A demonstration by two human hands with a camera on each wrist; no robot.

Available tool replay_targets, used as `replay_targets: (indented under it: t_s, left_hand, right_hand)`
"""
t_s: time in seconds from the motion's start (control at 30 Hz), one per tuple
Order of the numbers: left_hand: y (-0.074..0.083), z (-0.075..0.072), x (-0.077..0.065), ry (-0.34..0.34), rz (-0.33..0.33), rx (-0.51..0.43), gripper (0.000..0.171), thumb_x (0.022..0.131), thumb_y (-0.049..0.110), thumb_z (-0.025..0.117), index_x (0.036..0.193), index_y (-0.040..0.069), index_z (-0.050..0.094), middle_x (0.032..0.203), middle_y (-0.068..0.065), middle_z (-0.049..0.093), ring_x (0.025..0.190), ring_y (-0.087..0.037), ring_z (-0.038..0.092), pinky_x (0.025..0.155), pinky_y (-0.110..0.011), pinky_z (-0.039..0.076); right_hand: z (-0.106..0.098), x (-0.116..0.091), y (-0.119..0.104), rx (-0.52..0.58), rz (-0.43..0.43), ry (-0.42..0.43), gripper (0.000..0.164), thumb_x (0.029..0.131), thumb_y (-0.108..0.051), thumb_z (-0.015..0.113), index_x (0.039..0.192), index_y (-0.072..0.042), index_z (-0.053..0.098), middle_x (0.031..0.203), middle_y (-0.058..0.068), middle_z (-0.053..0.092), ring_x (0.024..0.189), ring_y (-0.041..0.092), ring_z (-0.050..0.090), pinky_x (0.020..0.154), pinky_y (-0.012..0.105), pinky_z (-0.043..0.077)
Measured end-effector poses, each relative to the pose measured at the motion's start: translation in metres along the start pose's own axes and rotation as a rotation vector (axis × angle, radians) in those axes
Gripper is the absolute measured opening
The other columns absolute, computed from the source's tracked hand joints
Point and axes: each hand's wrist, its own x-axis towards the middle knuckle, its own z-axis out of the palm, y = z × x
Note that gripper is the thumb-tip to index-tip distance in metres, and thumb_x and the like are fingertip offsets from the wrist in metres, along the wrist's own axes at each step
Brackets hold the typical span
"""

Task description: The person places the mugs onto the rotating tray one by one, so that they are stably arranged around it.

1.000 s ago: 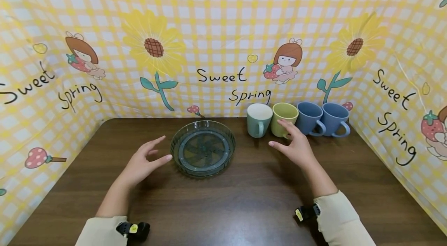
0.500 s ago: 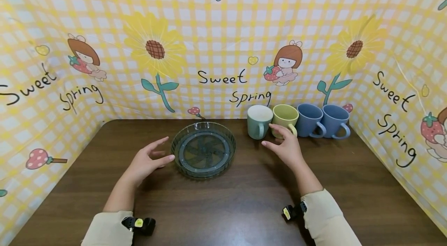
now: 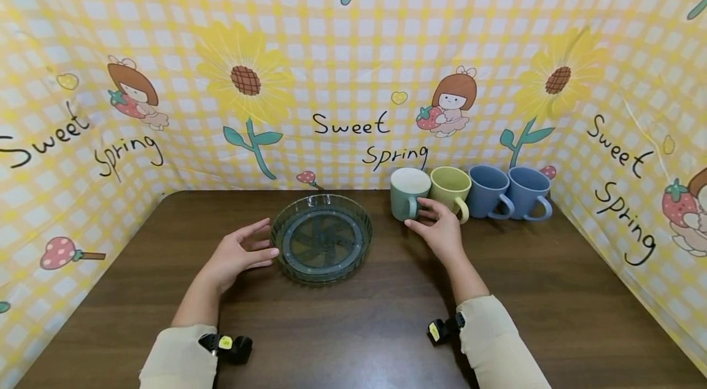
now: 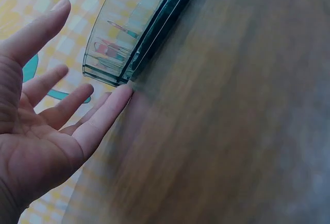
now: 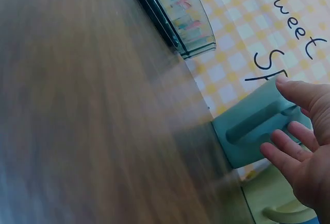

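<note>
A teal mug with a pale inside stands at the back of the table, its handle facing the front right. My right hand is at that handle, thumb and fingers spread on either side. In the right wrist view the fingers look apart from the mug; whether any tip touches it, I cannot tell. A round, clear dark-green glass dish with ribbed walls sits left of the mugs. Beside its left wall is my left hand, fingers loosely extended, with fingertips close to or touching the rim.
Right of the teal mug stand a yellow-green mug and two blue mugs in a close row. A yellow checked cloth hangs behind and at both sides of the brown wooden table.
My right hand has moved left from in front of the yellow-green mug to the teal mug's handle. My left hand has shifted slightly right, closer to the dish. Dish and mugs stay put.
</note>
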Motion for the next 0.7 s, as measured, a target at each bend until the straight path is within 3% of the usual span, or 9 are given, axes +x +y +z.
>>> replay_targets:
  t_s: [0.5, 0.7]
  left_hand:
    - [-0.006, 0.002, 0.005, -0.007, -0.038, -0.049, 0.085, 0.083, -0.002, 0.076, 0.152, -0.002, 0.027, 0.154, -0.025, 0.026, 0.134, -0.041, 0.032, 0.086, -0.036, 0.057]
    - [-0.006, 0.003, 0.005, -0.005, -0.04, -0.044, 0.083, 0.083, -0.004, 0.074, 0.151, -0.003, 0.027, 0.156, -0.025, 0.024, 0.138, -0.043, 0.027, 0.086, -0.033, 0.057]
  right_hand:
    - [0.019, 0.003, 0.005, 0.012, -0.056, 0.136, 0.041, 0.078, 0.0, 0.081, 0.115, 0.001, 0.064, 0.109, 0.018, 0.065, 0.096, 0.032, 0.064, 0.086, 0.044, 0.056]
    - [0.017, 0.003, 0.006, -0.016, -0.075, 0.158, 0.037, 0.081, 0.002, 0.076, 0.116, 0.001, 0.066, 0.107, 0.018, 0.066, 0.092, 0.032, 0.065, 0.08, 0.036, 0.057]
